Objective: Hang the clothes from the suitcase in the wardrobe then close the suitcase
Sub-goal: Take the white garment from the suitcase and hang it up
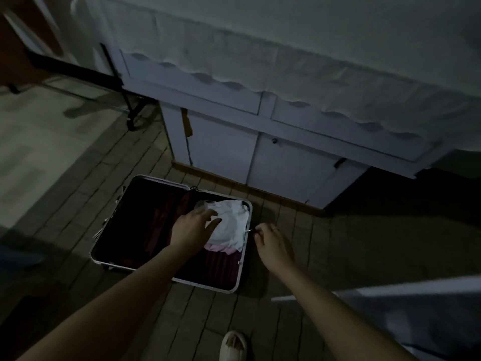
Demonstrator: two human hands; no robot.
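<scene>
A pale shoe [233, 345] stands on the tiled floor [286, 321] nearest us. Both bare forearms stretch forward and down. The left hand [191, 231] reaches into the open suitcase [109, 261], fingers spread and loose over the white clothes [230, 225], touching them without gripping. The right hand [270, 243] hovers just beside the suitcase's right rim, fingers curled, pinching something thin and pale; what it is I cannot tell. A pink garment [221, 248] peeks from under the white one. Beyond stands a white cabinet [286, 162], a scalloped cloth [286, 53] draped over its top.
</scene>
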